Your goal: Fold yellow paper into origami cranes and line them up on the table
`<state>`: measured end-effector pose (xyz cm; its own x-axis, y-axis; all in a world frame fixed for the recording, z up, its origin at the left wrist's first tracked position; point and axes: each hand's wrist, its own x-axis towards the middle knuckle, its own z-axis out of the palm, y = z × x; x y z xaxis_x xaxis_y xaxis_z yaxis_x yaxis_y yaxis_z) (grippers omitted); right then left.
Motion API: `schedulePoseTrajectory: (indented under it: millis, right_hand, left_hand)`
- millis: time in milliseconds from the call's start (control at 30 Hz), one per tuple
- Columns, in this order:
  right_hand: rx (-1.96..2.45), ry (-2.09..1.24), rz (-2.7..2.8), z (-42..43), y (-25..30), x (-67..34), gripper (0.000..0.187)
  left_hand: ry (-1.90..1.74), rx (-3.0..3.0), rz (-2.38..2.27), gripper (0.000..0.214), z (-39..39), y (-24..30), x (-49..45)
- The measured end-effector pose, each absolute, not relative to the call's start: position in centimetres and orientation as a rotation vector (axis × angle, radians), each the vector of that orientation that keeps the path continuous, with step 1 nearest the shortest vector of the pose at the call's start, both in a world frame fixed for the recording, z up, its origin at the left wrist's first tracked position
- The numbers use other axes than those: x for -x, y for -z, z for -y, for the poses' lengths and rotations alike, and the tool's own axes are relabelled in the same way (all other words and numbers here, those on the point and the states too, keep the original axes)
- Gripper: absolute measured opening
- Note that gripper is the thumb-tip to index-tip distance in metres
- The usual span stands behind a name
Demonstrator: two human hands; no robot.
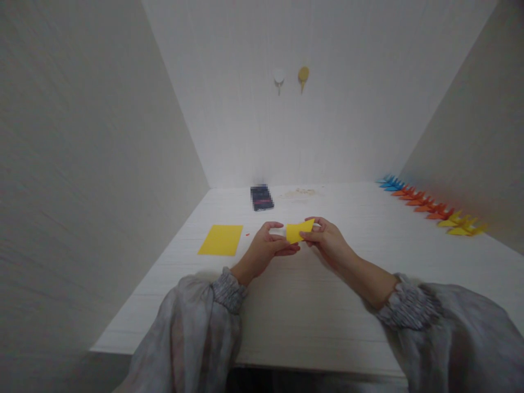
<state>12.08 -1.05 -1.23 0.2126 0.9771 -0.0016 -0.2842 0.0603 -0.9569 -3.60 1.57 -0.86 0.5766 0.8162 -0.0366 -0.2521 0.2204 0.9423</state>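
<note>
A small folded piece of yellow paper [293, 233] is held above the table, between my two hands. My right hand [323, 236] pinches its right side, with the thumb across the front and the fingers behind. My left hand [270, 243] is at the lower left edge of the paper. Its upper finger is raised clear of the paper, while the thumb and lower fingers meet its bottom corner. A flat square sheet of yellow paper [221, 240] lies on the table to the left of my left hand.
Along the right wall runs a row of folded paper figures: blue ones [391, 183], orange ones [423, 202] and yellow ones [462, 224]. A dark phone [262, 197] lies towards the back of the white table [311, 311]. Two hooks, white [279, 75] and yellow [303, 74], are on the back wall.
</note>
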Motion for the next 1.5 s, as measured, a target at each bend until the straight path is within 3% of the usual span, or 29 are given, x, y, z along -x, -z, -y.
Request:
schedulePoseTrajectory:
  millis: [467,667,800,1067,1500]
  right_hand:
    - [1.053,-1.186,0.906,1.4,1.4,-11.1,0.033]
    - [1.095,-1.097,0.994,1.2,1.2,-12.2,0.034]
    - [1.155,-1.26,1.09,1.1,1.5,-12.2,0.028]
    - [1.134,-1.325,1.127,1.5,1.6,-11.5,0.015]
    - [1.271,-0.825,1.285,1.1,2.1,-12.0,0.012]
  left_hand:
    - [-0.932,-1.147,-0.676,0.037,-2.5,1.0,3.1]
    - [-0.789,-1.21,-0.712,0.04,-2.5,1.3,3.7]
    - [-0.689,-1.297,-0.692,0.04,-2.4,1.5,4.0]
    - [-0.942,-1.262,-0.71,0.04,-2.9,1.4,3.6]
    - [-0.975,-1.13,-0.76,0.035,-2.9,1.0,2.9]
